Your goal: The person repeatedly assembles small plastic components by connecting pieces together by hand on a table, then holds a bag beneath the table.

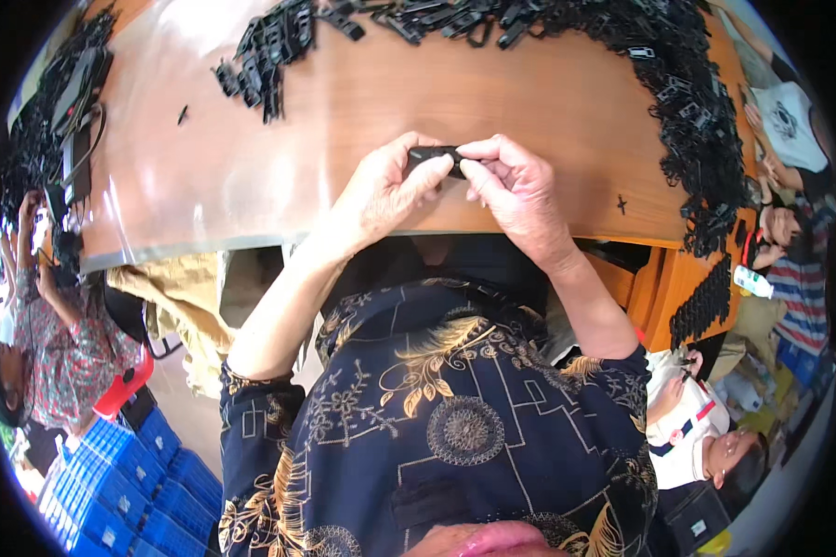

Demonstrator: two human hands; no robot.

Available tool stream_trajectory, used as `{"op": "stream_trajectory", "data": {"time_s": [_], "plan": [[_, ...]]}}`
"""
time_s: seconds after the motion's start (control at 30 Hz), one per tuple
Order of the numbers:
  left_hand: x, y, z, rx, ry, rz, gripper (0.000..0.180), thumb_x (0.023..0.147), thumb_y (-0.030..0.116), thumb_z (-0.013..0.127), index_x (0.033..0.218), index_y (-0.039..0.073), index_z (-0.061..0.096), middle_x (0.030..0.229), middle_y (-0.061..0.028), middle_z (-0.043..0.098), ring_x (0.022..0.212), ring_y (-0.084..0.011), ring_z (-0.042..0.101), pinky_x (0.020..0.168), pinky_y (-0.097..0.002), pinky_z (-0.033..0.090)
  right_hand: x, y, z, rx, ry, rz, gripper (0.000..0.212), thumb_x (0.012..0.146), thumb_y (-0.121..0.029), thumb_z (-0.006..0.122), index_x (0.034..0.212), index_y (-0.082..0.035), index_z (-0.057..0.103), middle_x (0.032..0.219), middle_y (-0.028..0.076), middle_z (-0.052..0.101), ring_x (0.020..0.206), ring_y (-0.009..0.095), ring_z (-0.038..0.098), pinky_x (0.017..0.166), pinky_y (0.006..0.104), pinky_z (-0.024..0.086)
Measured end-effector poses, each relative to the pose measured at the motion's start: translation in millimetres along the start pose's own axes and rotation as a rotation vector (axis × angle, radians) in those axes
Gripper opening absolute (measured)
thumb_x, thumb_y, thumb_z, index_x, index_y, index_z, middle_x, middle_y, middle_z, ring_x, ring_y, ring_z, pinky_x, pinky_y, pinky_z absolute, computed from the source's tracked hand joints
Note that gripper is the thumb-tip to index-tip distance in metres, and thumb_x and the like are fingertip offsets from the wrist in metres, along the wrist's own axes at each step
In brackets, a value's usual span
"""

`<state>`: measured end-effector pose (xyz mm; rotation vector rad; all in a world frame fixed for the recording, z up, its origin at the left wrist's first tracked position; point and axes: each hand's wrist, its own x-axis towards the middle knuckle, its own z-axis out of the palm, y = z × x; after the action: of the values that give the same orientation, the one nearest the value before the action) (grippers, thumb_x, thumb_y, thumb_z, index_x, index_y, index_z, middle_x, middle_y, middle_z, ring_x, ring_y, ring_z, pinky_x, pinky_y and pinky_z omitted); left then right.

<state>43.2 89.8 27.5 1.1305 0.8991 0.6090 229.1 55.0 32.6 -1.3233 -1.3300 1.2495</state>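
Dark shirt [372, 455] with gold leaf motifs, worn by the person carrying the camera, is nearest; from my remote station I see it fill the lower middle of the view. Both bare forearms reach past it to the wooden bench [548, 111].

Hands: I log the left hand [385, 193] with its grip closed around the left end of a small black part [425, 152], thumb across the near side. The right hand [522, 190] has a narrow grip, thumb and forefinger pinching the right end. I record the part between the two hands, near the bench's front edge; its finer detail is too small for me to read.

Surroundings: a long heap of black pieces [701, 139] curves along the far and right sides; a smaller cluster [267, 60] lies at upper left. One loose piece [621, 204] sits right of the right hand. Blue crates [111, 478] stand at lower left, below a seated co-worker [79, 348].
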Motion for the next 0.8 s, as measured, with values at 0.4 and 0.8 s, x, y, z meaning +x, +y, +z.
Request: {"op": "stream_trajectory", "data": {"time_s": [0.4,0.8], "plan": [[16.0,6.8,31.4,-0.294,0.029,-0.175,0.022,0.084,0.018,0.076,0.097,0.005,0.064,0.076,0.0009,0.063,0.066,-0.0061,0.055,0.063,-0.0217,0.044,-2.4,5.3,-31.1,0.636,-0.052,0.154,0.019,0.092,-0.004,0.061,0.11,-0.001,0.057,0.089,0.002,0.058,0.068,0.006,0.057,0.057,0.0198,0.049],[31.4,-2.9,30.5,-0.171,0.013,-0.069,0.029,0.1,0.027,0.052,0.103,0.0,0.061,0.09,-0.0131,0.069,0.076,-0.0147,0.067,0.067,-0.0233,0.054,-13.5,18.9,-66.2,0.115,0.06,0.045,0.019,0.089,-0.007,0.066,0.107,-0.003,0.059,0.103,0.003,0.055,0.076,0.006,0.056,0.055,0.0178,0.045]]}}
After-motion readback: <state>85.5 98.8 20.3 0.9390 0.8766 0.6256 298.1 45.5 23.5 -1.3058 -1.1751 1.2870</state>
